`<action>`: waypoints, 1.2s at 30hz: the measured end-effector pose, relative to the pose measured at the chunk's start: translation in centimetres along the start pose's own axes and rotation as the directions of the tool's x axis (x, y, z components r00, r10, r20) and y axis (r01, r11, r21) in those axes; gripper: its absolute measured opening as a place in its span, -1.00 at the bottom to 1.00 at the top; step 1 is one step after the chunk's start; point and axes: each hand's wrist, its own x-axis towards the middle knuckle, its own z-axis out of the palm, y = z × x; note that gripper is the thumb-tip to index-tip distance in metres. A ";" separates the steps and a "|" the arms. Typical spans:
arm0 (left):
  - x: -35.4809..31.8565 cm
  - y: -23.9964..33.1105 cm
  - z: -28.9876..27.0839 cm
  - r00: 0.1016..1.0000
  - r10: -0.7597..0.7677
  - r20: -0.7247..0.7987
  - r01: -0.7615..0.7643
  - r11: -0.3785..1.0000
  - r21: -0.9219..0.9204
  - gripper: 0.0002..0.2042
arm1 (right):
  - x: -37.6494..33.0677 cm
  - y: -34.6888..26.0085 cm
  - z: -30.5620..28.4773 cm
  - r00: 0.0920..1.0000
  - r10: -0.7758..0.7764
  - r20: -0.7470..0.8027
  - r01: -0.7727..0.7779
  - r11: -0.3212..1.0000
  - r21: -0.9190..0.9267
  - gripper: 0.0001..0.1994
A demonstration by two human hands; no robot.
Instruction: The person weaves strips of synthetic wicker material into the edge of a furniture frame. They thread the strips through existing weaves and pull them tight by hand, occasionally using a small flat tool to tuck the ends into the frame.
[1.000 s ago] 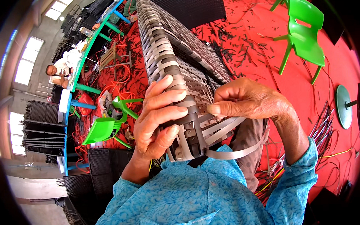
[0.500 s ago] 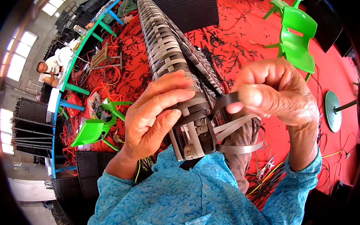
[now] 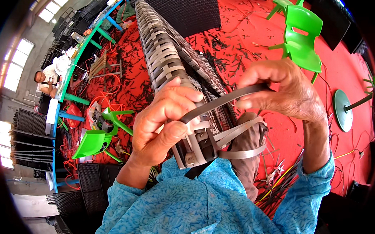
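A long woven piece (image 3: 164,56) of flat grey and brown plastic strips runs from my lap away to the far left of centre. My left hand (image 3: 156,124) rests against its near end, thumb and fingers closed on one part of a dark brown strip (image 3: 224,100). Raised to the right, my right hand (image 3: 292,92) pinches the strip farther along, so it arches between both hands above the weave. Below, lighter grey strips (image 3: 239,131) stick out loose to the right from the open frame end (image 3: 197,151), over my knee.
Strip offcuts litter the red floor (image 3: 250,36). A green chair (image 3: 303,36) stands at the far right, another green chair (image 3: 91,143) on the left. A round green base (image 3: 343,110) lies right. Behind a long table (image 3: 80,59) at the far left sits a person (image 3: 48,78).
My right hand has drawn the dark strip up and outward, with a longer stretch now showing. My left hand has closed its fingers on the strip. The whole view has shifted slightly.
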 end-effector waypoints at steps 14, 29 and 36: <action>-1.7 0.0 0.2 0.984 -0.060 -0.166 0.062 0.998 0.008 -0.72 | -22.4 29.8 -1.0 0.403 0.351 -0.846 -0.614 0.788 0.034 -0.69; -1.3 -0.2 1.0 0.977 0.022 -0.210 -0.010 0.998 0.057 -0.67 | -47.3 38.6 7.4 0.112 0.903 -0.416 -0.398 0.424 0.814 -0.65; -1.0 -0.4 1.2 0.981 0.037 -0.192 -0.022 0.997 0.079 -0.64 | -55.1 40.0 4.6 -0.120 0.822 -0.557 -0.216 0.526 0.823 -0.62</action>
